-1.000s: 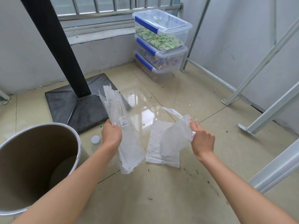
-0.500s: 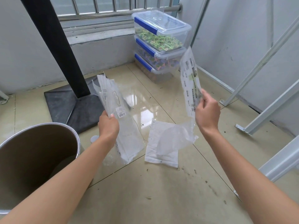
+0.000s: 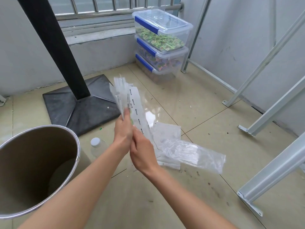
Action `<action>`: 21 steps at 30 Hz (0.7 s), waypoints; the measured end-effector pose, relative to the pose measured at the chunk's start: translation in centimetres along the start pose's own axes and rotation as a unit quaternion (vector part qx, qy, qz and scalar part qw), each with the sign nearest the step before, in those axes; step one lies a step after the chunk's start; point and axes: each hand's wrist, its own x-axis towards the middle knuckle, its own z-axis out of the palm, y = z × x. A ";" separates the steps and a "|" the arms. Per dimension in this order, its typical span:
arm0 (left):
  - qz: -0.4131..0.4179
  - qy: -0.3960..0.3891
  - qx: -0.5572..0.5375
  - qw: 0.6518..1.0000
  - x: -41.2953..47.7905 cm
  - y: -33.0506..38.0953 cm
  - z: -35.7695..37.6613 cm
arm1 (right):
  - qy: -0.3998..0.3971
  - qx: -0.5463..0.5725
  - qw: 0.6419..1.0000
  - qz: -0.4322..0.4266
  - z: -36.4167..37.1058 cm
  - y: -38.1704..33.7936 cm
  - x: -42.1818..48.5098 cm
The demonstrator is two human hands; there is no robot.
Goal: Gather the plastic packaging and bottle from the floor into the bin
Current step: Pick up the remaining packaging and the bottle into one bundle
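I am holding a fanned bundle of plastic wrappers [image 3: 125,96] in my left hand [image 3: 123,129], fingers closed around the lower ends so the strips are standing up and tilting away from me. My right hand [image 3: 142,153] is pressing against the left, just below it, and is gripping a clear crinkled bag [image 3: 193,153] that is trailing out to the right above the floor [image 3: 165,204]. Under that bag, a flat plastic sleeve [image 3: 166,133] is lying on the tiles. The bottle [image 3: 96,146], clear with a white cap, is lying on the floor just beside the bin [image 3: 78,156], which is standing open at my lower left. Behind it a black post [image 3: 54,47] is rising from a dark square base [image 3: 79,106]. Three lidded plastic boxes [image 3: 161,45] are sitting stacked near the far wall, beside grey metal bars [image 3: 264,63].
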 end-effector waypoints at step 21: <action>-0.112 0.002 0.179 0.978 4.9 -3.3 -1.6 | -0.054 -0.330 0.908 0.254 -10.5 22.5 -2.2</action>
